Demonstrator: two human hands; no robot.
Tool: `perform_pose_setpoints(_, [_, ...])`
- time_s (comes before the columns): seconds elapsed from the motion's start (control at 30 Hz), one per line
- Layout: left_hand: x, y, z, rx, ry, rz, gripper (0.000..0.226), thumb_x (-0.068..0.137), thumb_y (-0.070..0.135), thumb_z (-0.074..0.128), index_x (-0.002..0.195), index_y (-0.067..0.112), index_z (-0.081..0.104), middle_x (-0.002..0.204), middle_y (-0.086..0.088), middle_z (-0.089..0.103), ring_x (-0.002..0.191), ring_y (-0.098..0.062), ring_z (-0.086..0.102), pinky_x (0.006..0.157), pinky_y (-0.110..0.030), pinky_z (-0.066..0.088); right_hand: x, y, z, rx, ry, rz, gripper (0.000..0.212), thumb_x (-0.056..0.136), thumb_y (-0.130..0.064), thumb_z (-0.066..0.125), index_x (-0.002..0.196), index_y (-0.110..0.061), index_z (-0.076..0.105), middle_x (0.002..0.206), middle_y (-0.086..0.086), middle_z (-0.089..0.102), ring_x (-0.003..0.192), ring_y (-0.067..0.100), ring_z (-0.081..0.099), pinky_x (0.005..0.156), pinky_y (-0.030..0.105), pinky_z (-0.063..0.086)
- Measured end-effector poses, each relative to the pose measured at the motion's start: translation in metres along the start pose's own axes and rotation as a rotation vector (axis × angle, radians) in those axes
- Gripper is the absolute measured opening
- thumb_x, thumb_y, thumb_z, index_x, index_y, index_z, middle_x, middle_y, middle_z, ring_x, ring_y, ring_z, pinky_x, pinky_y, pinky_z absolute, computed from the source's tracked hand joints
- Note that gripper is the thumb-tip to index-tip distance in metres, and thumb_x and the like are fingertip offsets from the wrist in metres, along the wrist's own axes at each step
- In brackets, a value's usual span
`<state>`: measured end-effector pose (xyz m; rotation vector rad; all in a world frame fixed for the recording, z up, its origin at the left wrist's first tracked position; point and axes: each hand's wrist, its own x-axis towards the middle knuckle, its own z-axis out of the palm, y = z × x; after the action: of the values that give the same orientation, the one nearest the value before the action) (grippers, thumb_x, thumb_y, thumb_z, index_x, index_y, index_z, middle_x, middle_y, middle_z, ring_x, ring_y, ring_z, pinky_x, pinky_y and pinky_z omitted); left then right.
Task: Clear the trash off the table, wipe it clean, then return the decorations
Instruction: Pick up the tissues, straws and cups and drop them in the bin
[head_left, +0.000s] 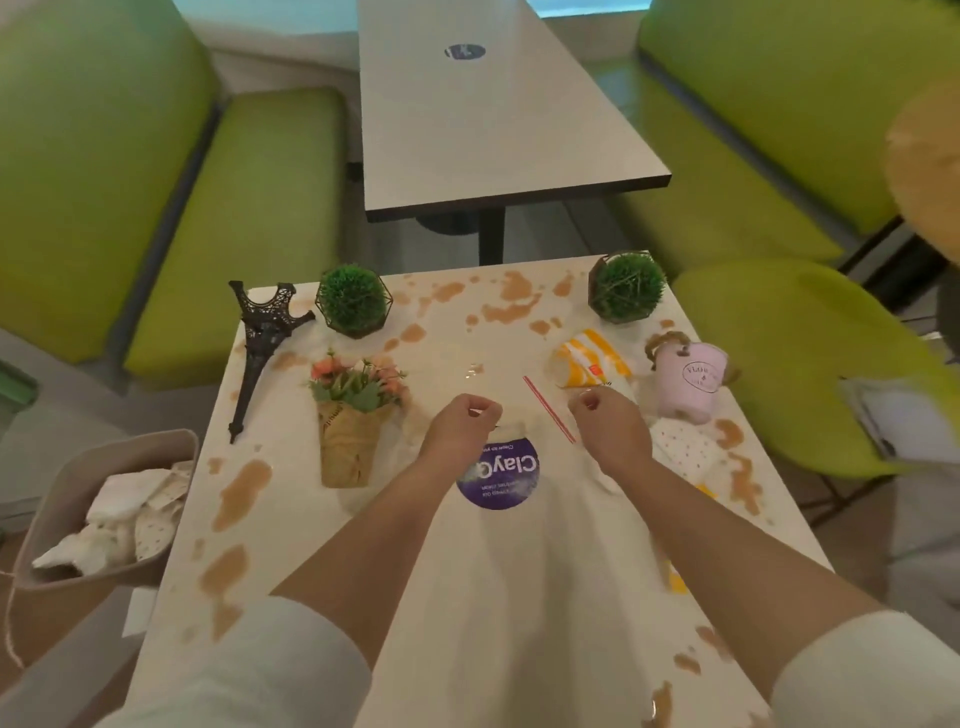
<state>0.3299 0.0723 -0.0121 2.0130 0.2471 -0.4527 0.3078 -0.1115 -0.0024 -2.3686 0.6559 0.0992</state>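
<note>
Both hands are raised over the middle of the white table, which is blotched with brown spills. My left hand and my right hand are curled and each pinch the top edge of a thin translucent plastic bag that hangs between my forearms. A purple round sticker shows through it. Trash on the table: a red-striped straw, a crumpled yellow-striped wrapper and a dotted napkin. Decorations: a toppled Eiffel tower model, a flower bouquet, two green ball plants and a pink pot.
A beige bin holding crumpled napkins stands at the table's left edge. Green benches flank a second long table beyond. A green chair stands to the right.
</note>
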Motion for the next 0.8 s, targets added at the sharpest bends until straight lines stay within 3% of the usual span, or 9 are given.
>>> perform_pose_setpoints(0.2, [0.013, 0.012, 0.045, 0.153, -0.015, 0.0, 0.017, 0.094, 0.044, 0.052, 0.101, 0.029, 0.058, 0.101, 0.008, 0.063, 0.092, -0.015, 0.06, 0.079, -0.03, 0.047, 0.04, 0.029, -0.02, -0.233, 0.05, -0.129, 0.022, 0.094, -0.024, 0.05, 0.113, -0.021, 0.061, 0.115, 0.003, 0.058, 0.096, 0.026, 0.059, 0.069, 0.038, 0.051])
perform_pose_setpoints(0.33, [0.021, 0.022, 0.08, 0.345, -0.017, -0.017, 0.017, 0.094, 0.047, 0.051, 0.093, 0.031, 0.057, 0.086, 0.007, 0.065, 0.081, -0.014, 0.063, 0.079, -0.032, 0.049, 0.056, 0.04, -0.031, -0.454, -0.018, -0.123, 0.031, 0.096, -0.018, 0.05, 0.127, -0.022, 0.052, 0.132, 0.002, 0.042, 0.105, 0.023, 0.055, 0.05, 0.028, 0.012])
perform_pose_setpoints(0.4, [0.025, 0.023, 0.093, 0.457, -0.017, -0.039, 0.022, 0.094, 0.048, 0.049, 0.093, 0.028, 0.058, 0.09, 0.004, 0.067, 0.087, -0.02, 0.066, 0.076, -0.033, 0.048, 0.06, 0.043, -0.033, -0.466, -0.035, -0.121, 0.034, 0.096, -0.02, 0.051, 0.13, -0.024, 0.051, 0.132, 0.003, 0.04, 0.104, 0.024, 0.055, 0.052, 0.027, 0.011])
perform_pose_setpoints(0.47, [0.033, 0.022, 0.107, 0.569, 0.011, -0.073, 0.033, 0.094, 0.052, 0.045, 0.105, 0.023, 0.058, 0.102, 0.001, 0.067, 0.097, -0.023, 0.064, 0.079, -0.034, 0.046, 0.067, 0.049, -0.032, -0.484, -0.065, -0.133, 0.037, 0.096, -0.018, 0.049, 0.132, -0.024, 0.048, 0.132, 0.004, 0.04, 0.107, 0.027, 0.054, 0.062, 0.032, 0.021])
perform_pose_setpoints(0.53, [0.04, 0.018, 0.115, 0.652, 0.048, -0.093, 0.044, 0.095, 0.055, 0.041, 0.113, 0.018, 0.053, 0.11, -0.003, 0.065, 0.103, -0.026, 0.062, 0.084, -0.037, 0.046, 0.068, 0.049, -0.033, -0.505, -0.105, -0.145, 0.038, 0.096, -0.014, 0.047, 0.134, -0.021, 0.046, 0.132, 0.006, 0.041, 0.109, 0.028, 0.053, 0.068, 0.037, 0.022])
perform_pose_setpoints(0.63, [0.045, 0.018, 0.125, 0.747, 0.108, -0.124, 0.054, 0.095, 0.057, 0.04, 0.119, 0.01, 0.049, 0.118, -0.008, 0.06, 0.109, -0.029, 0.06, 0.084, -0.037, 0.046, 0.072, 0.051, -0.034, -0.416, -0.16, -0.135, 0.038, 0.095, -0.006, 0.046, 0.13, -0.021, 0.047, 0.128, 0.004, 0.048, 0.108, 0.027, 0.055, 0.062, 0.035, 0.019])
perform_pose_setpoints(0.73, [0.046, 0.017, 0.129, 0.762, 0.157, -0.154, 0.054, 0.092, 0.059, 0.048, 0.112, 0.009, 0.053, 0.112, -0.008, 0.063, 0.104, -0.028, 0.063, 0.075, -0.035, 0.046, 0.077, 0.056, -0.032, -0.292, -0.165, -0.144, 0.034, 0.091, -0.001, 0.046, 0.12, -0.018, 0.047, 0.112, 0.002, 0.057, 0.093, 0.027, 0.06, 0.051, 0.031, 0.016])
perform_pose_setpoints(0.8, [0.047, 0.018, 0.128, 0.731, 0.161, -0.169, 0.044, 0.093, 0.052, 0.053, 0.105, 0.01, 0.059, 0.106, -0.008, 0.066, 0.099, -0.027, 0.064, 0.072, -0.033, 0.046, 0.081, 0.059, -0.029, -0.181, -0.136, -0.164, 0.028, 0.089, -0.001, 0.049, 0.111, -0.018, 0.045, 0.102, 0.003, 0.06, 0.085, 0.027, 0.061, 0.05, 0.032, 0.028])
